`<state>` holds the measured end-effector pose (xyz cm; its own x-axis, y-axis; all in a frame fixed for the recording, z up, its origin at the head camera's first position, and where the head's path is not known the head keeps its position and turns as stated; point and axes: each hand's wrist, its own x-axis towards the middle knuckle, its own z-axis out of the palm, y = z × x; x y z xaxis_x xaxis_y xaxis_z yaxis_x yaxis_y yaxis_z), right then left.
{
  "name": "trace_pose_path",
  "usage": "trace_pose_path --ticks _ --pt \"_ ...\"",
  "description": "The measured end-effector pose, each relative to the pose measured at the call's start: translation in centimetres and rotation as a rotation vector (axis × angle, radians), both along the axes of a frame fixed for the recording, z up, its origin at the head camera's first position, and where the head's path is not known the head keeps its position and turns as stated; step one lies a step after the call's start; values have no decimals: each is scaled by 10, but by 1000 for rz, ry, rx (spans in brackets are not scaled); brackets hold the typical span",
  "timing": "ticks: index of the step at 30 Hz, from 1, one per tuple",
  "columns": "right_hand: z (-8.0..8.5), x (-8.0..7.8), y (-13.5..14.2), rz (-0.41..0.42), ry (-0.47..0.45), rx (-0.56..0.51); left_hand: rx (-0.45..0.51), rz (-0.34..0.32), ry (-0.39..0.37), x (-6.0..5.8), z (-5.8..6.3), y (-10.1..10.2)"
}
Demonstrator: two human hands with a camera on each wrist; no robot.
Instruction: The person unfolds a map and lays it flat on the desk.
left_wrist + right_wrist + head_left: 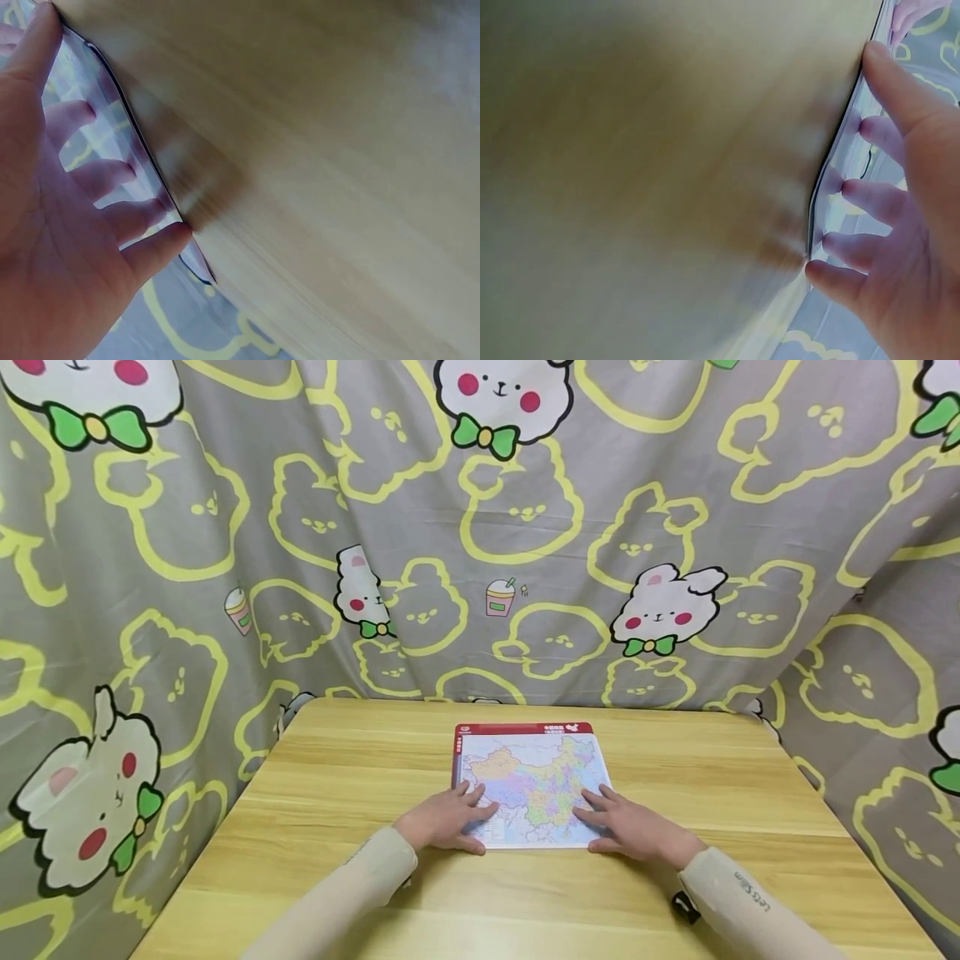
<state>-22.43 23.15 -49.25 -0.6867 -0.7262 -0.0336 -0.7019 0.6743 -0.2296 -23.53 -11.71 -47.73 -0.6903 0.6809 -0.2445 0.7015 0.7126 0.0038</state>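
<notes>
A thin map of China [536, 781] with a dark red top border lies flat on the wooden table. My left hand [448, 818] rests on its left side, fingers spread, the thumb at the near left corner. On the opposite side my right hand [636, 827] touches the map with its fingers likewise spread. In the left wrist view the fingertips of the left hand [82, 202] meet the map's glossy surface [112, 112] along its edge. The right wrist view shows the right hand [907, 217] with its fingertips on the map [832, 184].
The light wooden table [322, 777] extends on all sides of the map. A grey curtain [420, 527] with yellow outlines and white rabbits hangs behind the table and along both sides. A small black object [684, 907] sits beneath the right sleeve.
</notes>
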Motion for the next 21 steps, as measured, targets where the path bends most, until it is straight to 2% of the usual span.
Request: trace_pose_path --ticks 10,21 --pt "2 -5 8 -72 -25 -21 -32 -10 -2 7 -1 4" --pt "0 -9 13 -121 -21 -57 -16 -10 -30 14 -1 4"
